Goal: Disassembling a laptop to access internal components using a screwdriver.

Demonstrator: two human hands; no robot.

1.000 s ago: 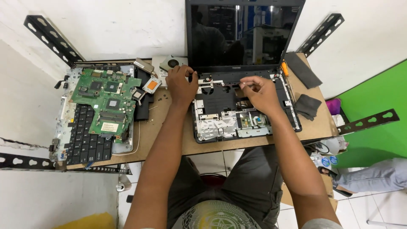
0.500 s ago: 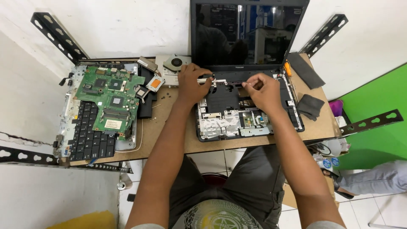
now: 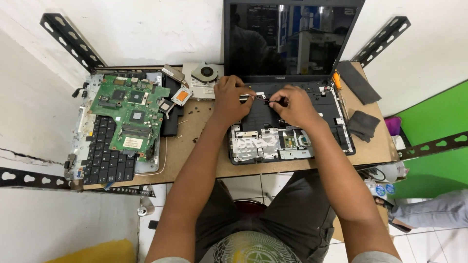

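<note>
Both hands have closed inward — left hand (image 3: pixel 233 100) and right hand (image 3: pixel 291 104) pinch a thin cable (image 3: pixel 257 99) stretched left-to-right over the laptop base (image 3: pixel 292 141).

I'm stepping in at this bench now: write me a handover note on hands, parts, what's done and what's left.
Left hand and right hand pinch a thin cable over the open laptop base.
Motherboard lies on the keyboard at left; fan behind it; orange screwdriver right of the base.
Done: keyboard, board and fan are out.
Left: the cable is not yet let go.
</note>
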